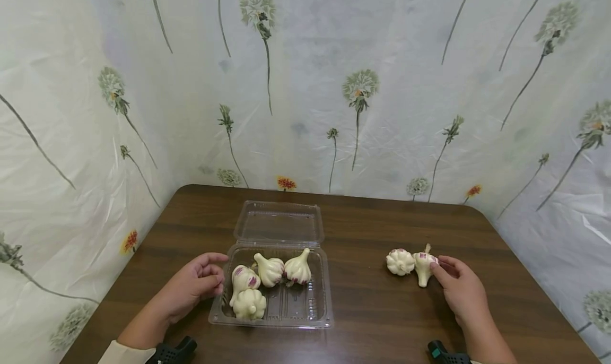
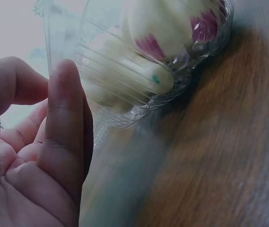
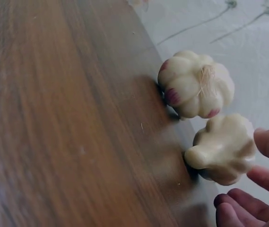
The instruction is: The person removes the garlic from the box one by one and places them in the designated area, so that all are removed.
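A clear plastic clamshell container (image 1: 321, 311) stands unlidded on the table, with several white garlic bulbs (image 1: 270, 271) marked in purple inside it. My left hand (image 1: 197, 282) is at the container's left side; thumb and index finger pinch its rim, and a bulb (image 2: 165, 28) shows through the clear wall in the left wrist view. Over on the right, two more garlic bulbs lie side by side. The nearer one, a garlic bulb (image 3: 226, 149) with its stem toward me, is between the thumb and fingers of my right hand (image 1: 463, 287). Beside it sits the other garlic bulb (image 3: 195, 85).
The container's lid (image 1: 279, 223) is folded back, lying behind the base. The dark wooden table (image 1: 367, 295) spreads between the container and the two right-hand bulbs. Flower-printed sheeting (image 1: 305, 88) hangs behind the table and along both sides.
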### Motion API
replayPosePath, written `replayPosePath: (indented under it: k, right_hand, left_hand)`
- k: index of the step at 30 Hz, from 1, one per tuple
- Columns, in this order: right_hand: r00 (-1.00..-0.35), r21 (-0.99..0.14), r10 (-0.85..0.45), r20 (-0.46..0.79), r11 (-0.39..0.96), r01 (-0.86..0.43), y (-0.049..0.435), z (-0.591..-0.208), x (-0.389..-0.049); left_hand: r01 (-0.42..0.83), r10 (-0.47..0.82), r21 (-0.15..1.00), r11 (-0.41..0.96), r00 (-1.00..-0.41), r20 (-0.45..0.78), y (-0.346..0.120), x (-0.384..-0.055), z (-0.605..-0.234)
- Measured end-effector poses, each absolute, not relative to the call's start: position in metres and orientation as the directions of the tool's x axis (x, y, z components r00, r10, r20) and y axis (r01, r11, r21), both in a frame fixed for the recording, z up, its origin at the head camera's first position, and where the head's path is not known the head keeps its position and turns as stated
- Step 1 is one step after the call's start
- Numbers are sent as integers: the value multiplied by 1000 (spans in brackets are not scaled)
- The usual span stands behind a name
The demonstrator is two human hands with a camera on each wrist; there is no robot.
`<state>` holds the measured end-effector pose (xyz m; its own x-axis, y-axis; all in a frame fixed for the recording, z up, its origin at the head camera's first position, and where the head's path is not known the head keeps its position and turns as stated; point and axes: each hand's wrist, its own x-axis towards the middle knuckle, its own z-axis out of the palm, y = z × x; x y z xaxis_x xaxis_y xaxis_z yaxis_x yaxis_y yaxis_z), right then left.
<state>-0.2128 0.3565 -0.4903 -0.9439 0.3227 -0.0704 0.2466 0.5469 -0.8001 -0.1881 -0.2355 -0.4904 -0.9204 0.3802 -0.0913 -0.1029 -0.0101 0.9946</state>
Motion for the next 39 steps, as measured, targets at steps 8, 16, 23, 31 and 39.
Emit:
replayPosePath:
  k: [8, 16, 23, 31, 39]
  right_hand:
    - [-925, -795, 380, 5, 563, 227, 354, -483, -209]
    - [-902, -801, 414, 124, 578, 156, 345, -471, -207]
    - [-890, -821, 419, 179, 562, 100, 332, -463, -203]
    - [-899, -820, 372, 230, 571, 26, 318, -445, -194]
    - [-949, -798, 213, 233, 599, -61, 297, -433, -185]
  left_hand:
    - [-98, 379, 995, -8, -921, -87, -236, -189, -491]
    - [-97, 374, 995, -14, -923, -85, -236, -189, -492]
    - [-101, 367, 995, -11, -926, -90, -236, -188, -490]
    - [-106, 367, 994, -2, -925, -98, -236, -188, -490]
    - [-107, 367, 994, 0, -925, -99, -238, -188, -491]
